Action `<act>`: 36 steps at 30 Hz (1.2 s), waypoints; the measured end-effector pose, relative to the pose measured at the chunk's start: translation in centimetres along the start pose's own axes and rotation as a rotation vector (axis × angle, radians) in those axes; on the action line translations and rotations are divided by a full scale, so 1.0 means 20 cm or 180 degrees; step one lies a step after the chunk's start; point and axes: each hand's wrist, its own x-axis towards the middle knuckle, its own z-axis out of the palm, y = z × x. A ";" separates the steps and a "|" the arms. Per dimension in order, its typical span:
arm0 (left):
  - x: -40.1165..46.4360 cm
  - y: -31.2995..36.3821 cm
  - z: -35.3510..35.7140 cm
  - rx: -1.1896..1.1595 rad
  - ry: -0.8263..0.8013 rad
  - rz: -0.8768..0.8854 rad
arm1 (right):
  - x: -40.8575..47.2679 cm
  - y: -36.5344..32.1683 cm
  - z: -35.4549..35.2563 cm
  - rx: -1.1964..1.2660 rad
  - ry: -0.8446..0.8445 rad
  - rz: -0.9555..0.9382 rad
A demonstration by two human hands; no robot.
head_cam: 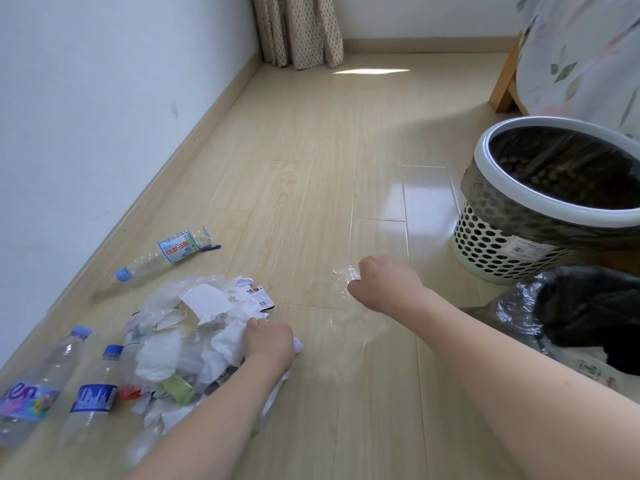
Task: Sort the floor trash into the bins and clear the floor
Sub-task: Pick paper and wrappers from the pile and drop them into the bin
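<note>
The pale wooden plank floor [311, 140] is smooth and a little glossy, and it meets a white wall [86, 98] on the left along a beige baseboard. At the right stands a round white plastic bin [485, 244] with many small holes in its wall; a dark thin plastic liner [512, 202] is folded over its wide rim, and the inside looks dark, so I cannot tell what lies in it. Just beside it, nearer to the person, is a crumpled black plastic bag [588, 306], shiny and wrinkled.

At the lower left lies a loose pile of torn white paper and small wrappers [194, 334], soft and irregular, partly covered by clear film. Near the pile are three clear plastic bottles with blue caps: one with a colourful label [31, 393], one with a dark blue label [93, 393], both lying side by side, and farther away a crushed bottle with a white and blue label [162, 258] close to the baseboard.

The left hand [268, 344] rests on the right edge of the pile with fingers bent around white paper. The right hand [384, 282] is stretched forward over the floor, its fingers curled tight and pinching a thin transparent plastic sheet [346, 275], which hangs down to the floor between the pile and the bin.
</note>
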 end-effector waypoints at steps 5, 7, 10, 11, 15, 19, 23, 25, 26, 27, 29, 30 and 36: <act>0.05 0.03 0.01 0.0092 0.0083 -0.0294 | 0.01 0.06 0.04 -0.0029 -0.0120 0.0090; 0.06 0.01 -0.02 -0.0135 0.0047 -0.0472 | 0.02 0.07 0.05 -0.0029 -0.0134 0.0095; 0.08 -0.06 -0.07 -0.1163 0.0065 -0.0677 | 0.03 0.08 0.03 0.0022 -0.0125 0.0088; 0.07 -0.08 -0.10 -0.1611 0.0085 -0.0709 | 0.02 0.07 0.01 0.0035 -0.0124 0.0078; 0.01 -0.18 -0.30 -0.3399 0.0457 -0.0712 | -0.01 0.06 -0.12 0.0174 -0.0013 -0.0006; -0.11 -0.17 -0.60 -0.4419 0.0803 -0.0328 | -0.10 0.09 -0.36 0.0465 0.0359 -0.0010; -0.27 0.01 -0.96 -0.5080 0.0915 0.0564 | -0.31 0.21 -0.65 0.0477 0.0733 0.0092; -0.35 0.17 -1.12 -0.5177 0.0836 0.0999 | -0.44 0.33 -0.78 0.0294 0.0809 0.0197; -0.38 0.26 -1.17 -0.5176 0.0794 0.1183 | -0.49 0.39 -0.84 0.0199 0.0813 0.0271; -0.42 0.36 -1.23 -0.5130 0.0750 0.1364 | -0.55 0.48 -0.89 0.0105 0.0791 0.0385; -0.49 0.60 -1.29 -0.4882 0.0687 0.1702 | -0.65 0.66 -0.95 -0.0055 0.0667 0.0723; -0.52 0.73 -1.29 -0.4736 0.0644 0.1837 | -0.70 0.76 -0.97 -0.0136 0.0586 0.0885; -0.62 1.34 -1.10 -0.3925 0.0640 0.2015 | -0.85 1.17 -0.78 -0.0411 0.0393 0.1300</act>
